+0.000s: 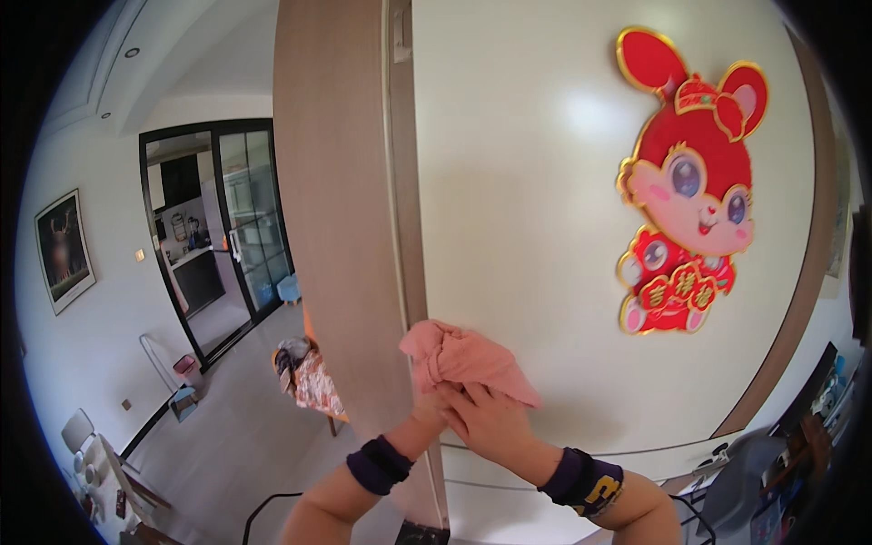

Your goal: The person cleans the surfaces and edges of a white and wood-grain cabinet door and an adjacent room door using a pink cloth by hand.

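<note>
A bunched pink cloth (481,363) is in front of a pale cabinet panel (518,227), near the wood-coloured strip at the panel's left edge. My right hand (490,420) grips the lower side of the cloth, its fingers curled against it. Close beside it, my left hand (433,411) meets the cloth's lower left end; its fingers are mostly hidden behind my right hand and the folds. Both wrists wear dark bands. A red and gold cartoon rabbit decoration (690,200) is stuck on the panel, up and to the right of the cloth.
A brown wooden side panel (341,200) stands at left of the pale one. Beyond it are a black-framed sliding glass door (250,200), a cloth-draped seat (316,381), a dustpan (183,402) and a table (109,481). A grey chair (740,490) is at lower right.
</note>
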`<action>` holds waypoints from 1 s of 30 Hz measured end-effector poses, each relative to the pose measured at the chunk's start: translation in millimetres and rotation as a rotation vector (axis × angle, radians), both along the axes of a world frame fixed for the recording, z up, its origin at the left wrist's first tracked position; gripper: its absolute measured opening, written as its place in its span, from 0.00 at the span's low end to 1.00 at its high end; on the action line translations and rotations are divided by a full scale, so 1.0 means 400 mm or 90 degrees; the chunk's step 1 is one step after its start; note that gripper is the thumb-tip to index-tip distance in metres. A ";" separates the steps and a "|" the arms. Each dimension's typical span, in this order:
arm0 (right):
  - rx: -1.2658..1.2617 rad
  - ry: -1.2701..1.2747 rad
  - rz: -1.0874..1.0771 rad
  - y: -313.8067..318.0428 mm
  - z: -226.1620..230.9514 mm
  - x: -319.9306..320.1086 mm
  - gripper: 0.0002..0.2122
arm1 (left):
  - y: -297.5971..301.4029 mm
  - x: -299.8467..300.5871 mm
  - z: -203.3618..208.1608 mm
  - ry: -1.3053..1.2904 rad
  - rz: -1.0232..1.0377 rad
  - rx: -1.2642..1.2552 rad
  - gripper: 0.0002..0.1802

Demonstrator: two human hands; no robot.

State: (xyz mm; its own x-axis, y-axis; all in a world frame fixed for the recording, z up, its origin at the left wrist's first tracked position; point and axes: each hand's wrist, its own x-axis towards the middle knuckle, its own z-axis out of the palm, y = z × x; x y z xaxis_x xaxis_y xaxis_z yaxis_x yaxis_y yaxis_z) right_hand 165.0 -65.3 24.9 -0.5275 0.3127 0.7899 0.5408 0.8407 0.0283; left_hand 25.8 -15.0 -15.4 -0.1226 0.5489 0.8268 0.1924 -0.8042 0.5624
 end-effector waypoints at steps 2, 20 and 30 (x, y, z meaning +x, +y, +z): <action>0.036 -0.009 -0.009 -0.028 0.102 0.036 0.20 | -0.013 -0.007 0.122 0.341 0.378 0.163 0.31; 0.273 -0.091 -0.029 0.045 0.546 0.084 0.30 | -0.027 0.036 0.598 0.348 0.538 0.378 0.27; 0.521 -0.196 -0.123 0.111 0.936 0.043 0.29 | 0.026 0.021 0.917 0.210 0.636 0.411 0.28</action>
